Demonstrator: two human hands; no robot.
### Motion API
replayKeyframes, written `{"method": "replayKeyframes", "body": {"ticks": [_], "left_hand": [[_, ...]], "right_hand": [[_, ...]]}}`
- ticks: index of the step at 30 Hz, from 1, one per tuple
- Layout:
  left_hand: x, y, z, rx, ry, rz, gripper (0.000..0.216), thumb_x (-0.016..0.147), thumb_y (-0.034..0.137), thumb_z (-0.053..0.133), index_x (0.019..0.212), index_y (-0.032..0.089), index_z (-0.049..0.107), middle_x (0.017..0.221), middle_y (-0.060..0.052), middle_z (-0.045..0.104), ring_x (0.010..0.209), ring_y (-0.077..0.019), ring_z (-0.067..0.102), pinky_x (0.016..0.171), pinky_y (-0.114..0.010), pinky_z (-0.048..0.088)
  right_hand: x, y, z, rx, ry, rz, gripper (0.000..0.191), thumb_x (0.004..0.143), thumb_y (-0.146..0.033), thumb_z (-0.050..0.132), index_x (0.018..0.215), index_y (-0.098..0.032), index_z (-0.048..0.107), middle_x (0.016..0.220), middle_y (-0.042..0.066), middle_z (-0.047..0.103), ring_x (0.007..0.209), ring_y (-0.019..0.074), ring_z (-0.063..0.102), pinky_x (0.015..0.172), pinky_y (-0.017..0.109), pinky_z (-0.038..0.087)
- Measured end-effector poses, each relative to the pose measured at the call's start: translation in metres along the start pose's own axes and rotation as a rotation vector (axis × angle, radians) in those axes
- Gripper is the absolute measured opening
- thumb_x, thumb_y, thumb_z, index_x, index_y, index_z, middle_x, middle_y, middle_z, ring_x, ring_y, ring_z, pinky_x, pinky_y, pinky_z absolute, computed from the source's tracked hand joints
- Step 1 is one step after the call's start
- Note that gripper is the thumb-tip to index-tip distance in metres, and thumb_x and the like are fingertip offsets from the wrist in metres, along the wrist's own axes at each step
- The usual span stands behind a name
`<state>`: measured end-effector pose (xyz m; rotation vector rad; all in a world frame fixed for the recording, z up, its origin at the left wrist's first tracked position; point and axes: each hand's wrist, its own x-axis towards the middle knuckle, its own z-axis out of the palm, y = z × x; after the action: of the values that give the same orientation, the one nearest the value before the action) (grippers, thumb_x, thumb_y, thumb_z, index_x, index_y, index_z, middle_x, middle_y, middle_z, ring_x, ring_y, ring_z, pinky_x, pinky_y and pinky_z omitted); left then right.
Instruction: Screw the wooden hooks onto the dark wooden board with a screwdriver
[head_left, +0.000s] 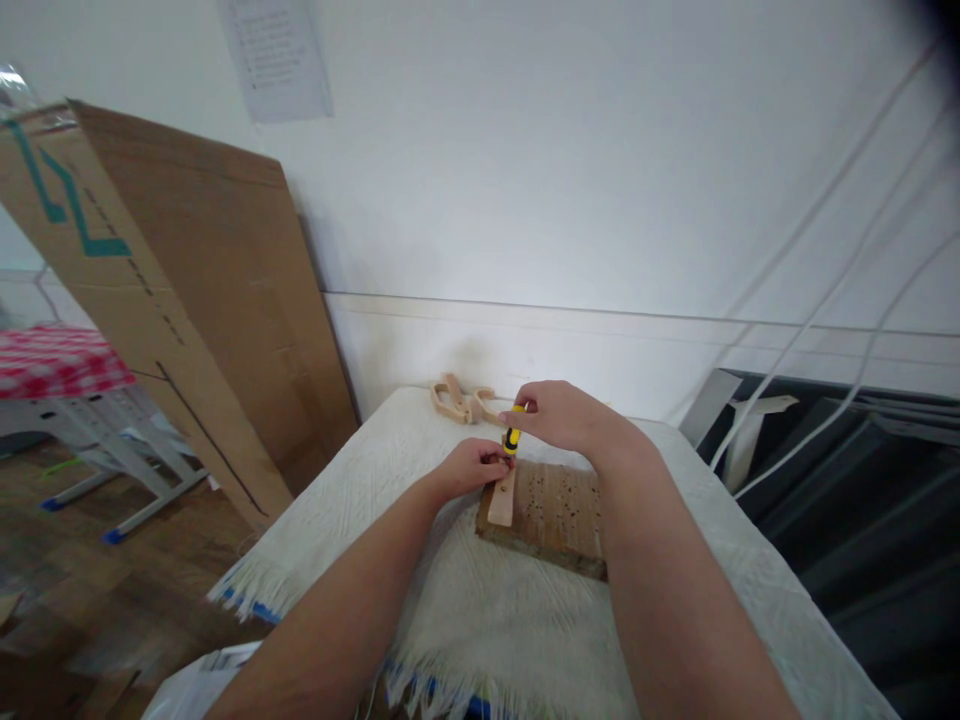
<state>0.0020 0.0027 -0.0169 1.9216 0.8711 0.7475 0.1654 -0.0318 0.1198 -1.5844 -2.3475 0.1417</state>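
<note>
My right hand point(559, 412) is wrapped round the handle of a yellow and black screwdriver point(513, 436), which points down. Under it lies a narrow pale wooden strip point(501, 505) with a small hole or screw head in its face, along the left side of a thick brown board point(555, 512) dotted with holes. My left hand point(466, 468) is closed, fingertips pinched together by the screwdriver's lower end at the strip's far part. What those fingertips hold, if anything, is hidden. The screwdriver's tip is also out of sight.
Several curved pale wooden pieces point(451, 402) lie at the back of the cloth-covered table point(360, 500), near the wall. A tall cardboard box point(217, 300) leans at left. White cables point(832, 310) hang at right above dark folded material point(847, 500). A checked cloth point(60, 362) covers another table.
</note>
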Motion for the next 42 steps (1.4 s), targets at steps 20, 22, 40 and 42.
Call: {"method": "replayKeyframes", "body": {"ticks": [20, 22, 40, 42], "left_hand": [[0.0005, -0.0002, -0.0005, 0.031, 0.003, -0.024, 0.020, 0.071, 0.027, 0.054, 0.078, 0.011, 0.065, 0.059, 0.003, 0.049, 0.056, -0.0080, 0.041, 0.053, -0.020, 0.030], [0.0012, -0.0022, -0.0007, 0.027, -0.001, -0.009, 0.020, 0.072, 0.026, 0.054, 0.079, 0.011, 0.065, 0.059, 0.004, 0.049, 0.055, -0.0078, 0.041, 0.053, -0.020, 0.030], [0.0008, -0.0028, -0.0007, 0.027, 0.006, -0.016, 0.020, 0.072, 0.027, 0.054, 0.078, 0.012, 0.066, 0.057, 0.004, 0.049, 0.055, -0.0079, 0.041, 0.053, -0.020, 0.030], [0.0005, -0.0022, -0.0005, 0.027, 0.009, -0.017, 0.020, 0.072, 0.027, 0.054, 0.078, 0.011, 0.066, 0.057, 0.004, 0.049, 0.055, -0.0080, 0.041, 0.053, -0.020, 0.030]], "right_hand": [[0.0014, 0.0007, 0.0046, -0.004, 0.005, -0.019, 0.039, 0.081, -0.038, 0.048, 0.115, -0.023, 0.060, 0.096, 0.008, 0.068, 0.077, 0.0176, 0.061, 0.068, 0.027, 0.041], [0.0013, -0.0003, 0.0040, 0.033, 0.013, -0.072, 0.037, 0.084, -0.032, 0.044, 0.115, -0.022, 0.060, 0.101, 0.008, 0.067, 0.082, 0.0172, 0.061, 0.072, 0.026, 0.042], [-0.0015, -0.0033, 0.0011, 0.054, 0.029, -0.066, 0.026, 0.083, -0.025, 0.044, 0.104, -0.023, 0.059, 0.089, 0.005, 0.067, 0.068, 0.0137, 0.056, 0.061, 0.023, 0.036], [-0.0005, -0.0005, 0.0020, 0.035, 0.047, -0.061, 0.026, 0.083, -0.024, 0.044, 0.103, -0.022, 0.059, 0.087, 0.006, 0.066, 0.069, 0.0142, 0.056, 0.062, 0.024, 0.036]]}}
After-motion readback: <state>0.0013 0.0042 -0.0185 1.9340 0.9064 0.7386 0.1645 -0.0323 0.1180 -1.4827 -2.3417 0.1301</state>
